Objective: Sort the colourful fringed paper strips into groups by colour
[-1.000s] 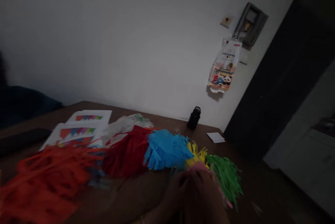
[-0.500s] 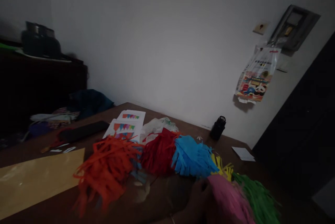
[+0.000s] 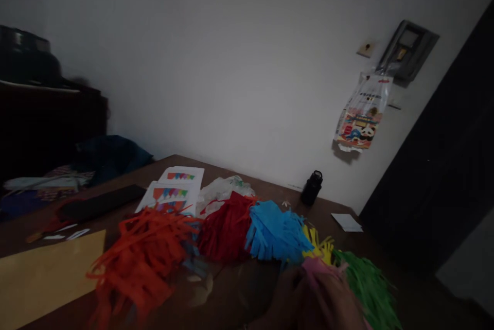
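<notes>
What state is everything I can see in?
Orange strips: heaped loosely
Red strips: bunched
Blue strips: bunched
Yellow strips: partly hidden
Green strips: spread
Pink strips: partly under the right hand
Left hand: grip unclear
Bottle: upright
Panda bag: hanging
Sheets: flat, overlapping

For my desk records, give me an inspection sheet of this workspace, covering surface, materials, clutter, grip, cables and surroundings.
Surface: brown table, dimly lit.
Materials: orange fringe, red fringe, blue fringe, yellow fringe, green fringe, pink fringe.
Clutter: printed sheets, crumpled plastic, black container, white paper, tan sheet.
Grip: left hand and right hand at the pink fringe; too dark to tell how closed.
Cables: nothing seen.
Surroundings: white wall, printed bag hanging against it.
</notes>
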`<state>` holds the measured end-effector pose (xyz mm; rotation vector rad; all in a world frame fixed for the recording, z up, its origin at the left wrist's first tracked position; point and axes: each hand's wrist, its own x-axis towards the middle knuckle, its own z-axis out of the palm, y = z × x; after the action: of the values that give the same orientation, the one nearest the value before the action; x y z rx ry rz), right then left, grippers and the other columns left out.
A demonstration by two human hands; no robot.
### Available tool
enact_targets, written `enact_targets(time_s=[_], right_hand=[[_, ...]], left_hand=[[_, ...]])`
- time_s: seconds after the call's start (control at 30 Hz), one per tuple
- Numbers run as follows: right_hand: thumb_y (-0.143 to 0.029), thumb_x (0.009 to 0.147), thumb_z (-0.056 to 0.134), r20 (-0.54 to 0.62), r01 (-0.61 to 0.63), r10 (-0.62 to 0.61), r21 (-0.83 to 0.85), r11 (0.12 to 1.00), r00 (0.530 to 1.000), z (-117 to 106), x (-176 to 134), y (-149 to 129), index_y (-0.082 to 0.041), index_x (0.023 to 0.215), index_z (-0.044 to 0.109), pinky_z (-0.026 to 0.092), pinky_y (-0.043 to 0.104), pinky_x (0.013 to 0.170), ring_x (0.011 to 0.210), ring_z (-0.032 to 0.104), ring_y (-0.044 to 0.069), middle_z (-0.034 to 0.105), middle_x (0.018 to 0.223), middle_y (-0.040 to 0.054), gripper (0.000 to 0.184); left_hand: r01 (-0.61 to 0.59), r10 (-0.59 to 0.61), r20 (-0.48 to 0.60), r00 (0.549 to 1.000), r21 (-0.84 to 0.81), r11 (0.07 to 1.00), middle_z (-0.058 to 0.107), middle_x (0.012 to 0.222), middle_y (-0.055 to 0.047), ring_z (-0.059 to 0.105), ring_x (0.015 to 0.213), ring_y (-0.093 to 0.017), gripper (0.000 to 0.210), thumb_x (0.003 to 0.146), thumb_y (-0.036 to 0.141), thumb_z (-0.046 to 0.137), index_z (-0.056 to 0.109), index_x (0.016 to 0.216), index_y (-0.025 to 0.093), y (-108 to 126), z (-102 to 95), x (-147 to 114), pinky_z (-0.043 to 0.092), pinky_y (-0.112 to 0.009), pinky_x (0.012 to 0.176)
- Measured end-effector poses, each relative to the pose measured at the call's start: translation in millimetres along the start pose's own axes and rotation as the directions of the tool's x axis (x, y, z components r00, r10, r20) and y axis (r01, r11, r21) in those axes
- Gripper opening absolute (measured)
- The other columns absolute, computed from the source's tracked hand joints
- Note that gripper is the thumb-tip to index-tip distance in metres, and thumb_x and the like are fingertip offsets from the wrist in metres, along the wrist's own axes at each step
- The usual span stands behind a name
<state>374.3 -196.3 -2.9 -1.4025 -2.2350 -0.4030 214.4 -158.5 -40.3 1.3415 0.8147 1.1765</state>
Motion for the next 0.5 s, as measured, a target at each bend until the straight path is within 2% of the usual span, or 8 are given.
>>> enact_targets(time_s=[0.1,0.27,0.5], right_hand=[[-0.016,0.087,0.049,-0.105,-0.075,0.079,0.045,0.996,0.991,-2,-8,-3,-0.023,0.103,0.074,0.059,0.036,0.080,0.090,0.073,0.025,0.077,0.099,0.0092,0.030],[-0.011,0.080,0.053,-0.049,-0.151,0.158,0.124,0.981,0.986,-9,-5,-10,-0.032,0.086,0.074,0.055,0.039,0.077,0.080,0.070,0.026,0.075,0.085,0.0031,0.031],[-0.005,0.084,0.044,-0.124,-0.337,0.359,0.167,0.927,0.925,-22,13,-18,-0.020,0.089,0.067,0.048,0.032,0.078,0.084,0.065,0.021,0.071,0.089,0.0071,0.027]], left_hand=[[-0.004,0.004,-0.003,1.000,0.052,0.999,0.068,0.081,0.002,0.066,0.078,-0.016,0.027,0.093,0.040,0.062,0.064,0.081,0.016,-2,-1.8,1,0.055,-0.035,0.075],[-0.035,0.034,0.008,0.999,0.136,0.990,0.067,0.080,0.002,0.065,0.078,-0.016,0.028,0.093,0.042,0.060,0.064,0.081,0.017,-1,-7.6,3,0.053,-0.037,0.077],[-0.067,0.053,0.094,0.994,0.152,0.986,0.071,0.089,-0.002,0.067,0.086,-0.019,0.034,0.092,0.050,0.058,0.067,0.090,0.017,5,-13.7,6,0.052,-0.040,0.082]])
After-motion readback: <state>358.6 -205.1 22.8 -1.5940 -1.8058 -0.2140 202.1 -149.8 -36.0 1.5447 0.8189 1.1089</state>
